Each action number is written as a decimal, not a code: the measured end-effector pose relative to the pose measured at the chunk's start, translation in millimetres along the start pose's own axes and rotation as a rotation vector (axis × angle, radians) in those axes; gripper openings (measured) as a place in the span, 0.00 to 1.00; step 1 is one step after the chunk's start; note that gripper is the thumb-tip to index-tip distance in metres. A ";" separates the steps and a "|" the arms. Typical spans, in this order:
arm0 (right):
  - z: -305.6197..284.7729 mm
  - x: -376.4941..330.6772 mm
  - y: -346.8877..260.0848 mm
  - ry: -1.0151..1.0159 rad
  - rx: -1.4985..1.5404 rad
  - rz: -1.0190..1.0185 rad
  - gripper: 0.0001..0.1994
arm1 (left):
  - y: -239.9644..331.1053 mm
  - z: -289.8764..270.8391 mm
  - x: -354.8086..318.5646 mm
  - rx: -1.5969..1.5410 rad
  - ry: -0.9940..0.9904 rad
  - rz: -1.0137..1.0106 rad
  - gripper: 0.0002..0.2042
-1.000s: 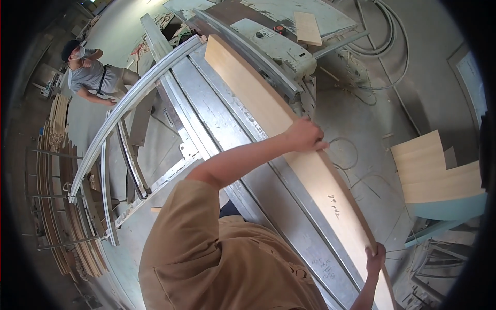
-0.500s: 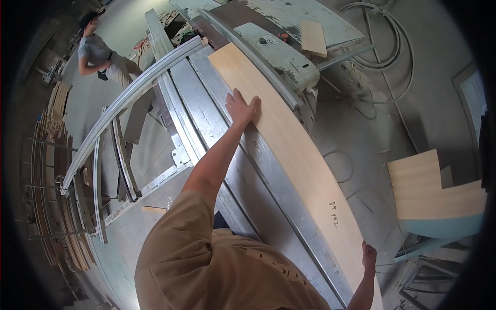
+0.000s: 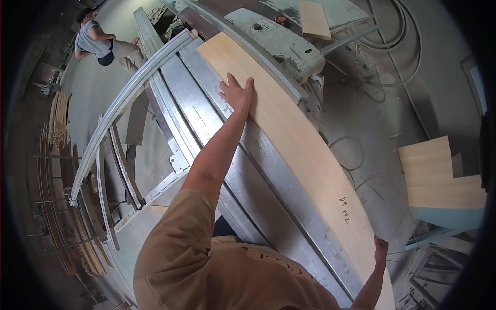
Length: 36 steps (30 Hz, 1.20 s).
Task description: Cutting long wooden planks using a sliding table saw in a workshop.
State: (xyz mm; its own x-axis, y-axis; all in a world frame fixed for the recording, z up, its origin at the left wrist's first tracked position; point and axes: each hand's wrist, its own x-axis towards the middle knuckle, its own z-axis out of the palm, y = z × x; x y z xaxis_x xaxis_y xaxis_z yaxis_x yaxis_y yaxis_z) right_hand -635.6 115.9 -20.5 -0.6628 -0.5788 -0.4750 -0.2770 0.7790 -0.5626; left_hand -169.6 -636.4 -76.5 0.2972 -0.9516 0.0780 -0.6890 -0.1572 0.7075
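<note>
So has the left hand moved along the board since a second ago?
Yes. The left hand has slid up the long pale board, toward the far end beside the grey machine housing.

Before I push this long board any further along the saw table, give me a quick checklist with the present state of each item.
1. Left hand flat on the long board: ok.
2. Right hand at the board's near end: ok; grip cannot tell.
3. Board lying flat on the metal table: ok.
4. Blade position and guard: cannot tell.
5. Other person well away from the table: ok.
6. Offcut beyond the machine housing, off the board's path: ok.
</note>
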 end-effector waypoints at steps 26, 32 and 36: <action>173.6 -22.8 -285.8 0.181 -0.440 -0.675 0.33 | 11.0 -6.8 8.1 -0.075 -0.068 0.000 0.51; 335.3 15.1 -462.6 0.143 -0.516 -0.947 0.36 | -3.7 -8.0 24.1 0.063 -0.081 0.083 0.51; 348.1 45.1 -465.5 0.229 -0.626 -0.900 0.35 | 7.4 -27.7 53.3 0.163 -0.226 0.217 0.52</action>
State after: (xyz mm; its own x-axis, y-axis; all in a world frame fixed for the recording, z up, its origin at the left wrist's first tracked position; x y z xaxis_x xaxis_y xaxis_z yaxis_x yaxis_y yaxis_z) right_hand -294.4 -356.8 -15.7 -0.1391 -0.9847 0.1052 -0.9784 0.1203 -0.1682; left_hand -140.5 -681.0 -47.7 -0.0088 -0.9990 0.0434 -0.8216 0.0319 0.5691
